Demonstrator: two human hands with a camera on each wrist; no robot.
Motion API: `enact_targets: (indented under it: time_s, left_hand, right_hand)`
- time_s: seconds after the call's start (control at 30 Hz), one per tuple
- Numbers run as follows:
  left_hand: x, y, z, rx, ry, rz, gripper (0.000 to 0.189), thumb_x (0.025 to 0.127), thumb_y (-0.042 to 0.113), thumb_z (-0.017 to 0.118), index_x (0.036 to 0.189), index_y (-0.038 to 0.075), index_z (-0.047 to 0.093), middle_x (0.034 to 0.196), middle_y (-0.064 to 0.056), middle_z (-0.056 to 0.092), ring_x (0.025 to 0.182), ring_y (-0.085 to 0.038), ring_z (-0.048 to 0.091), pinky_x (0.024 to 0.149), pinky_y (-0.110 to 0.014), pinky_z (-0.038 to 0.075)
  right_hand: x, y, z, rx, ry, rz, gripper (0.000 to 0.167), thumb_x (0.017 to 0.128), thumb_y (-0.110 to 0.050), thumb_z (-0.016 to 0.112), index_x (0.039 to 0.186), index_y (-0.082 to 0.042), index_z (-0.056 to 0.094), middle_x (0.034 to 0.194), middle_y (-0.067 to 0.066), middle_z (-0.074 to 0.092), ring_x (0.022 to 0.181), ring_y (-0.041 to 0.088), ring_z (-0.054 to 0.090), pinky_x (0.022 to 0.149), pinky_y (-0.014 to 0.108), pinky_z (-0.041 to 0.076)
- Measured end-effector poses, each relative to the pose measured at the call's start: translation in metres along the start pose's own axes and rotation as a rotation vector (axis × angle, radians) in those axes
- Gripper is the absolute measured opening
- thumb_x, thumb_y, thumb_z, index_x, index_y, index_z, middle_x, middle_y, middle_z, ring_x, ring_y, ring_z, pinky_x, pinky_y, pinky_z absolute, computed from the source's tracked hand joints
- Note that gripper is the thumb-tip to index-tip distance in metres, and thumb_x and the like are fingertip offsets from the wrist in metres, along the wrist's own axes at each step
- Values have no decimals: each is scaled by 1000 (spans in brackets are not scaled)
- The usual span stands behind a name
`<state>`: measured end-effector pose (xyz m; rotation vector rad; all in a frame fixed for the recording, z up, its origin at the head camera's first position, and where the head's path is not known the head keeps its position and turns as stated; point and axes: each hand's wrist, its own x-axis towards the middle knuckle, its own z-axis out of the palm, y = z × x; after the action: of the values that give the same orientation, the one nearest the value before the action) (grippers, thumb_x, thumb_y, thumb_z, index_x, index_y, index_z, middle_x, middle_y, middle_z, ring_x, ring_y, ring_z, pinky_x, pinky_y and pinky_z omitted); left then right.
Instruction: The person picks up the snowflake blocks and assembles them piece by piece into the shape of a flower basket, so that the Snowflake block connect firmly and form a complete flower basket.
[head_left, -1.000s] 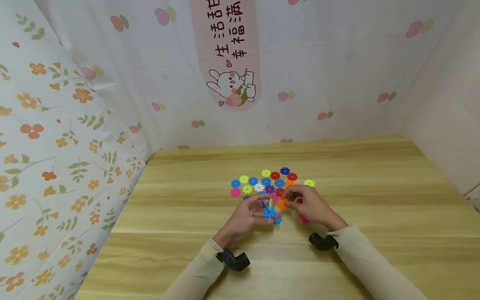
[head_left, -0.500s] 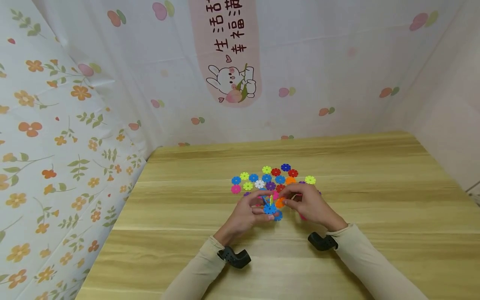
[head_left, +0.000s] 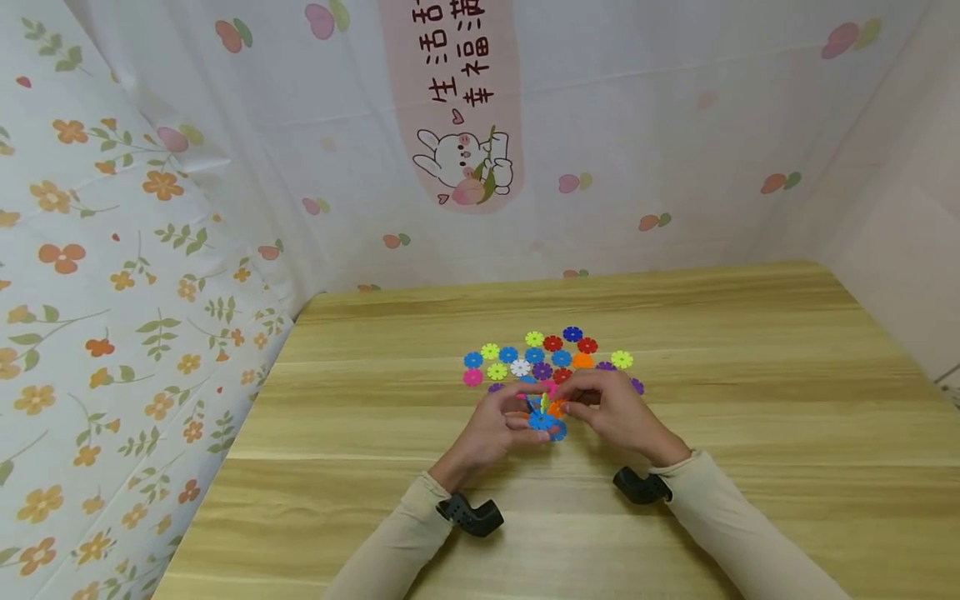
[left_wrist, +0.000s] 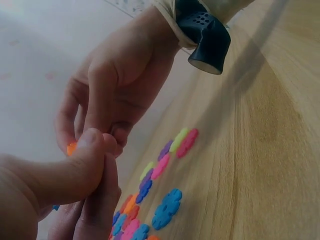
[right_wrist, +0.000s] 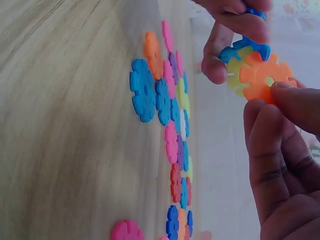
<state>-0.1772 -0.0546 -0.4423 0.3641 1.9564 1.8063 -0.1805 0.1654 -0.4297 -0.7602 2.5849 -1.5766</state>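
Observation:
My left hand [head_left: 487,429] grips a small cluster of notched plastic snowflake discs, blue [right_wrist: 260,50] and yellow [right_wrist: 234,70] ones slotted together. Facing it, my right hand [head_left: 618,412] pinches an orange snowflake disc [right_wrist: 262,77] between thumb and fingers. In the right wrist view the orange disc overlaps the yellow one, its edge right at the cluster. Both hands meet above the table, fingertips close together. From the left wrist the cluster is mostly hidden behind my fingers; only a sliver of orange and a bit of blue show.
Many loose discs in several colours lie flat on the wooden table [head_left: 360,467] behind and below my hands, among them a white disc [head_left: 520,367]. A loose blue disc [left_wrist: 167,209] lies at the near side. Patterned curtains [head_left: 322,183] stand behind and left.
My right hand has moved slightly left, bringing the orange disc from beside the cluster up against it. The left hand keeps its grip, nearly in place.

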Motion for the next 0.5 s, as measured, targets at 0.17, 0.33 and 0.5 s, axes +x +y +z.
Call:
enact_targets:
  time_s: [0.17,0.33,0.5]
  left_hand:
    - [1,-1,0,-28,-7,-17,54,84,-6,73,133,8,56,118,-15,56,90,-24,72,81,-33,58]
    - [2,0,-1,7,-19,3,52,81,-5,77,128,6,57,109,-15,65,89,-18,69,79,-33,59]
    - [2,3,-2,27,-30,-1,53,79,-5,79,126,7,58,108,-14,68,84,-19,69,77,-33,59]
  right_hand:
    - [-3,0,2,17,3,9,16,86,5,71,95,-7,75,90,5,70,78,14,65,74,22,58]
    - [-5,0,3,0,10,-23,17,85,7,71,92,-7,75,89,6,70,77,13,64,73,23,58]
    - [-5,0,5,12,9,-34,18,84,9,71,91,-7,74,88,9,70,76,14,64,72,25,58]
